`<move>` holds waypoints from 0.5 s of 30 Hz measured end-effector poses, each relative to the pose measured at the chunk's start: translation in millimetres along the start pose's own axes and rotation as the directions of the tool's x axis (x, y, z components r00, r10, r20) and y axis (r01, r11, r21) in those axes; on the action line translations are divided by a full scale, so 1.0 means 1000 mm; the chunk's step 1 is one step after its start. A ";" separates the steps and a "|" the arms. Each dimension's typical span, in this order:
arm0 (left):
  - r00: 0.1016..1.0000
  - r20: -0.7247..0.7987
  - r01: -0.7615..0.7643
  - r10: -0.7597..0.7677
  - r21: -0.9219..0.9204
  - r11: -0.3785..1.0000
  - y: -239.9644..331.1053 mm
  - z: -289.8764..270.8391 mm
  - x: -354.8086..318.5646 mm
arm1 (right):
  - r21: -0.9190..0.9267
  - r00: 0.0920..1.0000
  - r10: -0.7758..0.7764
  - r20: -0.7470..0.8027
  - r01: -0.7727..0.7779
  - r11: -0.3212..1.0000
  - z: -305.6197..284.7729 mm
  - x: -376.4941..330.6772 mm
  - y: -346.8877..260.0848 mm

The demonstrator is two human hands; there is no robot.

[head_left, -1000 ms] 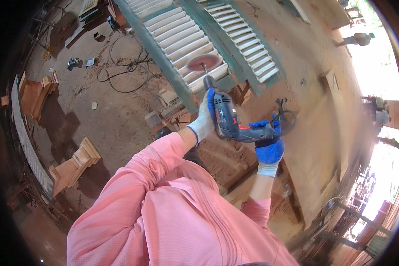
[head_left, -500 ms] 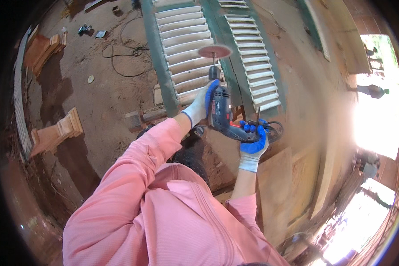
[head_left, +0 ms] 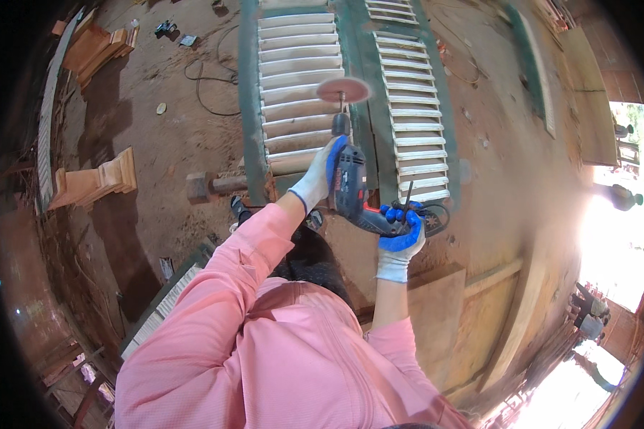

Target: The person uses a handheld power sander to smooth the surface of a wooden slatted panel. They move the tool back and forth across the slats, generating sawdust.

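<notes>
A dark blue power drill [head_left: 350, 179] with a reddish round sanding disc [head_left: 343, 90] in its chuck is held between my two gloved hands. The disc's edge is blurred. My left hand [head_left: 322, 171] wraps round the drill's front body, just behind the chuck. At the rear, my right hand [head_left: 404, 234] closes round the drill's handle, where a looped black cord [head_left: 436, 218] hangs out. A thin dark rod sticks up by the right fingers. Beyond the drill lies a green louvred shutter [head_left: 250, 136] with pale slats, the disc appearing over its left panel.
Carved wooden pieces [head_left: 96, 179] stand on the dirt floor at left. A cable [head_left: 215, 111] lies left of the shutter, and a wooden block [head_left: 199, 187] near my feet. Wooden panels [head_left: 479, 322] lean at lower right. Another green panel [head_left: 533, 68] lies at far right.
The view has shifted, so the shutter and floor objects sit further right in the picture. The drill has moved slightly left against the shutter. Both hands keep their hold. My feet now show more.
</notes>
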State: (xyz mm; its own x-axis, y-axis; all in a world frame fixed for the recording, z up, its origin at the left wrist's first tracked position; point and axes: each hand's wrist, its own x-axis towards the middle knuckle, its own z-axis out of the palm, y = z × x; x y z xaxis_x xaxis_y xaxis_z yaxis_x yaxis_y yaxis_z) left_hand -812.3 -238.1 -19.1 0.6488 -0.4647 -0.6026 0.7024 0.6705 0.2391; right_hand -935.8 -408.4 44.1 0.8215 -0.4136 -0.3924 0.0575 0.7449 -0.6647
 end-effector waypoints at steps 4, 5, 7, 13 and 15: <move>0.999 0.054 0.011 -0.008 -0.041 0.999 -0.001 -0.016 -0.003 | -0.114 1.000 -0.002 0.003 0.002 0.994 0.009 -0.004 0.004; 0.999 0.047 -0.001 0.002 -0.023 1.000 -0.003 -0.016 -0.002 | -0.092 1.000 -0.004 -0.013 0.003 0.996 0.006 -0.004 0.004; 0.999 0.026 -0.031 0.031 0.011 0.999 -0.002 -0.013 -0.003 | -0.046 0.999 0.002 -0.040 -0.004 0.999 0.003 -0.007 0.008; 0.996 0.060 -0.067 0.066 0.011 0.998 0.008 -0.013 0.000 | -0.045 1.000 0.013 -0.003 -0.013 0.999 0.009 -0.002 0.011; 0.995 0.012 -0.101 0.101 -0.024 0.995 0.009 -0.020 -0.009 | -0.059 1.000 0.028 0.008 -0.027 0.998 0.015 -0.005 0.014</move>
State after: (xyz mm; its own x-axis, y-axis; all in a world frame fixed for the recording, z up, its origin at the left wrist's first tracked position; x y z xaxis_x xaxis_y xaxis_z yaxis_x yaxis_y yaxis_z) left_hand -817.6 -215.8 -26.5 0.7201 -0.4016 -0.5658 0.6262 0.7274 0.2807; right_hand -930.5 -387.9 45.9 0.8273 -0.3886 -0.4056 0.0018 0.7240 -0.6898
